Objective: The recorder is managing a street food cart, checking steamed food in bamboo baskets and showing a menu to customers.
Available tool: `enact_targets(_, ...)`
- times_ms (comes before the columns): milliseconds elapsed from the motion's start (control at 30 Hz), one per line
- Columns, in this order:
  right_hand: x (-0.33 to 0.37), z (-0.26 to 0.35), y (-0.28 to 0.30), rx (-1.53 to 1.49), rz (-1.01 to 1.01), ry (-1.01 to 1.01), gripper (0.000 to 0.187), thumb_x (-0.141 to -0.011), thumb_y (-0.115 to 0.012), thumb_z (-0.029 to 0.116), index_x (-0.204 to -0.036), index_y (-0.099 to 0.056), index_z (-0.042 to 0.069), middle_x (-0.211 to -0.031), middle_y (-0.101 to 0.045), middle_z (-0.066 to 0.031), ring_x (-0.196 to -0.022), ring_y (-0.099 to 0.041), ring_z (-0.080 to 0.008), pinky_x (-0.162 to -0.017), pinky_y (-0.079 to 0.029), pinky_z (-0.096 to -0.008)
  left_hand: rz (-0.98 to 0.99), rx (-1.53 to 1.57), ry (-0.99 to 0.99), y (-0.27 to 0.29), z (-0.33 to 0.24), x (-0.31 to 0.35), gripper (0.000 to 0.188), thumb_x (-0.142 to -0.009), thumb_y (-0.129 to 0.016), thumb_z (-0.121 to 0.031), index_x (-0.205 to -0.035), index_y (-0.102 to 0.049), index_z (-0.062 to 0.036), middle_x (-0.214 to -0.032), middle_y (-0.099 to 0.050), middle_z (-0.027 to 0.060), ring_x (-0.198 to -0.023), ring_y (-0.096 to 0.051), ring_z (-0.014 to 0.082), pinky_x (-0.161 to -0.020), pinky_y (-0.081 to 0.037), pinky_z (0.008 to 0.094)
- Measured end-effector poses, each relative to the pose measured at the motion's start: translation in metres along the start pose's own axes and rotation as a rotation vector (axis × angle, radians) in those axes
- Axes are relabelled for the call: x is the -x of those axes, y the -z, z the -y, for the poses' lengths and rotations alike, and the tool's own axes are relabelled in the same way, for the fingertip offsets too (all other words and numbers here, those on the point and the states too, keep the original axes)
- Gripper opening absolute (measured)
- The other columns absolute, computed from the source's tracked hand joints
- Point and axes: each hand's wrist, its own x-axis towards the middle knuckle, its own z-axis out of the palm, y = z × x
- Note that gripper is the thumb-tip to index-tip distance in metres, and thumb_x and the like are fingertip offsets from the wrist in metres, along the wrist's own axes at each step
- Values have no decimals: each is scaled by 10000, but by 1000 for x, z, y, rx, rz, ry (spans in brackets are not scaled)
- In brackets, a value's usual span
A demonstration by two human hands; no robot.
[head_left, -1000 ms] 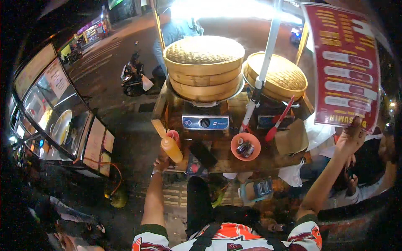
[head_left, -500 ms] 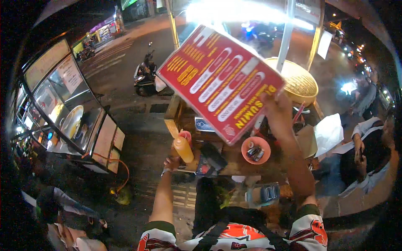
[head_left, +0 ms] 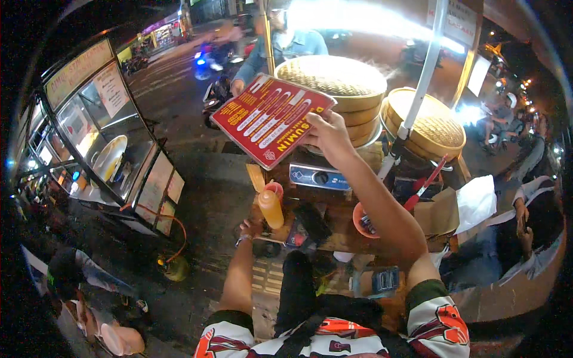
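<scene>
My right hand [head_left: 327, 134] pinches the near right corner of a red laminated menu [head_left: 268, 122], held tilted above the counter. At the menu's far left edge is the hand [head_left: 237, 87] of a person in a blue-grey top; whether it grips the menu I cannot tell. My left hand [head_left: 250, 228] rests at the counter's left edge, fingers bent but apart, with nothing seen in it. Beside it stands a squeeze bottle of orange sauce [head_left: 271, 210], with a pink container [head_left: 274, 189] just behind.
Stacked bamboo steamers [head_left: 331, 77] sit over a gas stove [head_left: 320, 177]; another steamer [head_left: 424, 122] stands right of them. A white pole [head_left: 422, 77] rises between. Red-handled tongs [head_left: 427, 185] and an orange bowl [head_left: 365, 219] lie near my right forearm. A glass-sided food cart [head_left: 113, 155] stands left.
My right hand has moved the menu away from me and left, lowering it from my view. The person across the counter and the steamers now show. My left hand stays by the bottle.
</scene>
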Motion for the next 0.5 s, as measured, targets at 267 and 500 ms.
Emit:
enact_targets(267, -41, -40, 37, -34, -3, -36, 236, -992, -514, 128, -1162, -534, -34, -1053, -658, -157, -891, -693, -264, -752, -618, -420, -119, -116, -58, -24, -49, -42, 710, -963, -278, -618, -1564, -53, -314, -1604, 47, 244, -1450, -30, 516, -1146, -187, 604)
enact_targets(500, -54, -60, 20, -147, 13, -69, 246, -999, -503, 141, -1159, -534, -42, -1055, -653, -163, -916, -686, -264, -797, -610, -424, -324, 568, 189, -51, -25, -53, 671, -988, -246, -589, -1565, -63, -301, -1589, 27, 285, -1433, -1, 547, -1146, -167, 608)
